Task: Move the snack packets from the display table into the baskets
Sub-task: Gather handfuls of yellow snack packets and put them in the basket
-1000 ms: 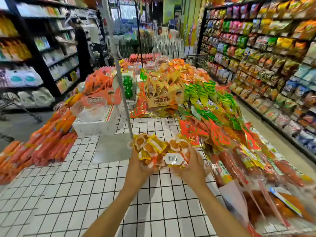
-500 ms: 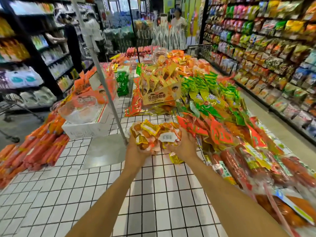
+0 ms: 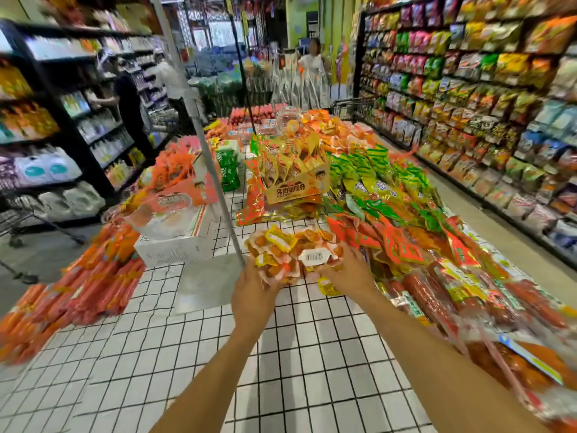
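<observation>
Currently mid-lift: a bundle of snack packets (image 3: 290, 251), orange and yellow with a white barcode label, is held just above the display table (image 3: 312, 354), dead ahead at 12 o'clock.

- Left hand (image 3: 253, 289) grips the bundle's 7 o'clock corner, fingers curled underneath.
- Right hand (image 3: 346, 270) braces the 3 o'clock edge with fingers spread and fairly straight. It looks like support more than a clasp.
- A loose yellow packet (image 3: 327, 285) lies on the cloth at the bundle's 5 o'clock, below the right hand. Probably a dropout.
- The pole (image 3: 199, 135) stands close at 10 o'clock and the cardboard box (image 3: 296, 182) sits behind at 12.

Judgement: the load is many slippery sachets, not one solid item, so it will spill if tilted. Best to close the right hand under the edge, keep the bundle level and cupped from below, and swing clear of the pole. The stray needs collecting afterwards. I cannot identify any basket from this angle, so the destination needs locating before carrying.
</observation>
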